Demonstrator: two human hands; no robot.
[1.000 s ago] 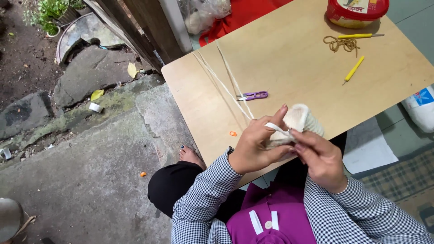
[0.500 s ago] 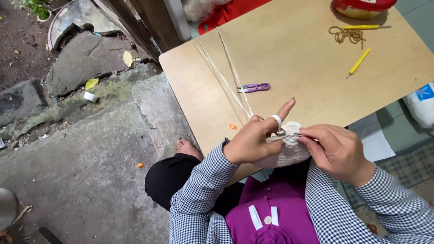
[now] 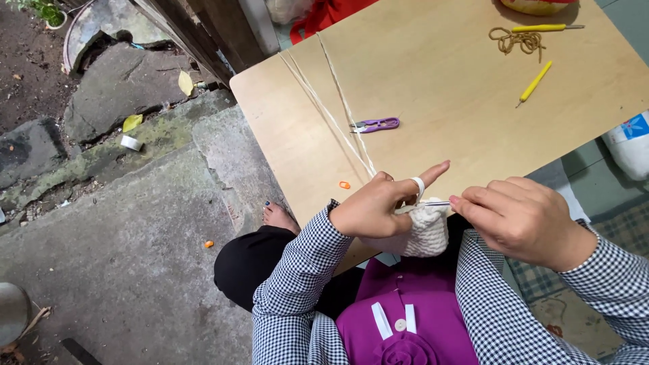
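My left hand [image 3: 372,209] pinching white crochet piece [image 3: 424,230], yarn [image 3: 331,111] looped over forefinger, right hand [image 3: 524,220] pinching hook [image 3: 433,203], above tabletop [image 3: 460,88]

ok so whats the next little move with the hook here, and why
Probably draw the hook back through the loop with the right hand. Its shaft lies at the top edge of the white crocheted piece, and the white yarn is wrapped over the raised index finger of the left hand, held taut for a stitch.
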